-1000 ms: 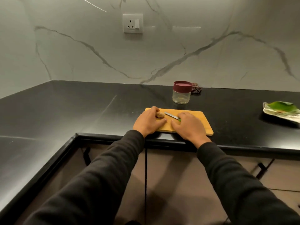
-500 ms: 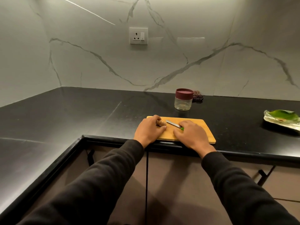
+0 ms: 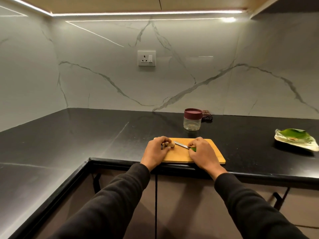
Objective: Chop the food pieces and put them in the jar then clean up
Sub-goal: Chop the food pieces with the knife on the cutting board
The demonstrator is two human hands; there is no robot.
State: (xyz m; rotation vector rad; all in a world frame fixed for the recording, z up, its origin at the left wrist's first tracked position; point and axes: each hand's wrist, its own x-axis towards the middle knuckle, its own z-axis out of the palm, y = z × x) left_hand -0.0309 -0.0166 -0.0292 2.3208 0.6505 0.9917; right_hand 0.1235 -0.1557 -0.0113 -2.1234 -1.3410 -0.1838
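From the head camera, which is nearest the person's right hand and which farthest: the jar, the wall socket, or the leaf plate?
Measured from the right hand, which holds the knife on the cutting board:
1. Jar, just behind the board on the counter.
2. Leaf plate, far off to the right on the counter.
3. Wall socket, up on the back wall.

The person wears a dark, charcoal-black long-sleeved top. Both sleeves reach down to the wrists: the left sleeve and the right sleeve are of the same plain, soft-looking knit fabric, without visible print, buttons or markings. Each ends in a snug cuff. The left hand and right hand are bare, with no gloves visible.
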